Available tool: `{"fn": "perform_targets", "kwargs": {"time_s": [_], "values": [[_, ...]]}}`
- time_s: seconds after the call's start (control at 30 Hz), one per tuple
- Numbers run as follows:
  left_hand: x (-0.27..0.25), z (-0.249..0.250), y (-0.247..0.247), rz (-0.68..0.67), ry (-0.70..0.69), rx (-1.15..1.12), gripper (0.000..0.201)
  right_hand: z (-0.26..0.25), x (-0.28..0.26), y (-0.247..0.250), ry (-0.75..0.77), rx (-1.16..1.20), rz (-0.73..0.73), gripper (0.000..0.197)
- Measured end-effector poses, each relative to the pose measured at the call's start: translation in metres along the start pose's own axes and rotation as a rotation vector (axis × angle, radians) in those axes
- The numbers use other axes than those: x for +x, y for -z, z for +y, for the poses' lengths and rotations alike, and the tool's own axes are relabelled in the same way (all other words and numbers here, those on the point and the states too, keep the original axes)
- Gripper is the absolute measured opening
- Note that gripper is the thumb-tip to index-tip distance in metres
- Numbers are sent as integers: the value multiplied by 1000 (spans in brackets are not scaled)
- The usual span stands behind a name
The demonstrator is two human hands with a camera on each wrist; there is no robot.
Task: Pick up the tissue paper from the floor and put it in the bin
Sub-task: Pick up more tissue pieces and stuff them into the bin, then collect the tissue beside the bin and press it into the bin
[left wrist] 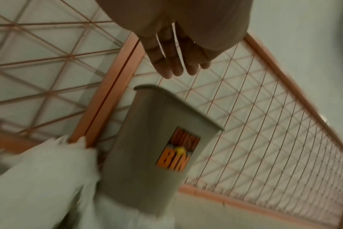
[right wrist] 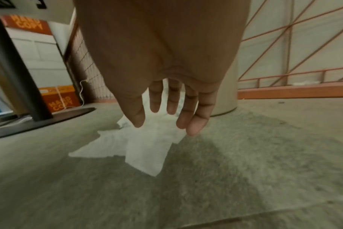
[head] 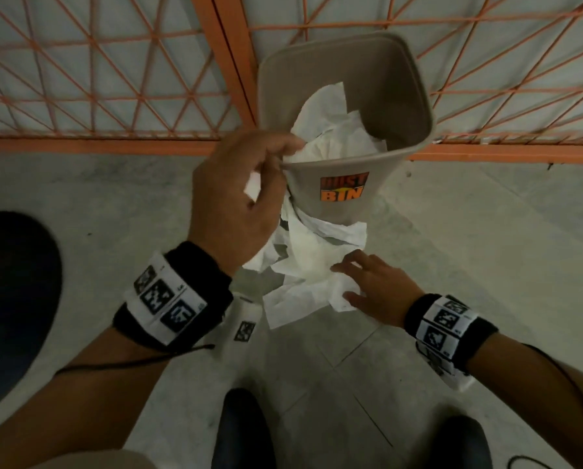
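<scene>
A beige bin point(head: 398, 96) with a DUST BIN sticker stands on the floor against an orange mesh fence. White tissue paper point(head: 334, 133) lies crumpled inside it, and a strip trails over the near rim down to a heap of tissue point(head: 303, 265) on the floor. My left hand point(head: 266, 174) hovers at the bin's near-left rim; in the left wrist view this left hand point(left wrist: 176, 62) has straight fingers and holds nothing, above the bin point(left wrist: 147, 139). My right hand point(head: 361, 275) has its fingers spread over the floor tissue point(right wrist: 139, 148).
An orange wire-mesh fence point(head: 114, 96) runs behind the bin. A black round base point(head: 12, 299) with a pole point(right wrist: 20, 62) stands to the left. Orange HARD COPY boxes point(right wrist: 59, 99) sit beyond it. My two dark shoes point(head: 242, 431) are at the bottom.
</scene>
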State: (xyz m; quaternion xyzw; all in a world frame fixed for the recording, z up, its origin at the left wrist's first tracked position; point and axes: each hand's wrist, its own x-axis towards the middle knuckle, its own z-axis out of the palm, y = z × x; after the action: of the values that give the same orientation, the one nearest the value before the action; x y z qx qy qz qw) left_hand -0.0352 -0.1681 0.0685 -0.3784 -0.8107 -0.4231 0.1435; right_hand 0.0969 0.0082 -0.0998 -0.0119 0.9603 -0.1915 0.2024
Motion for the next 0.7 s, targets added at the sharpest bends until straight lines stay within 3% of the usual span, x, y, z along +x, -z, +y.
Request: {"fn": "perform_targets", "kwargs": {"time_s": [0.1, 0.2, 0.33, 0.47, 0.6, 0.7], "values": [[-44, -26, -14, -189, 89, -5, 23, -3, 15, -10, 32, -88, -43, 54], [-77, -62, -41, -402, 178, 70, 25, 1, 24, -7, 15, -45, -25, 35], [-95, -95, -73, -586, 87, 263, 31, 11, 14, -7, 6, 47, 54, 24], [-96, -116, -92, -846, 43, 509, 53, 14, 0, -10, -7, 119, 46, 24], [-92, -127, -90, -841, -31, 441, 28, 8, -14, 11, 12, 265, 61, 21], [-90, -121, -78, -651, 69, 333, 39, 1, -29, 43, -7, 396, 149, 11]]}}
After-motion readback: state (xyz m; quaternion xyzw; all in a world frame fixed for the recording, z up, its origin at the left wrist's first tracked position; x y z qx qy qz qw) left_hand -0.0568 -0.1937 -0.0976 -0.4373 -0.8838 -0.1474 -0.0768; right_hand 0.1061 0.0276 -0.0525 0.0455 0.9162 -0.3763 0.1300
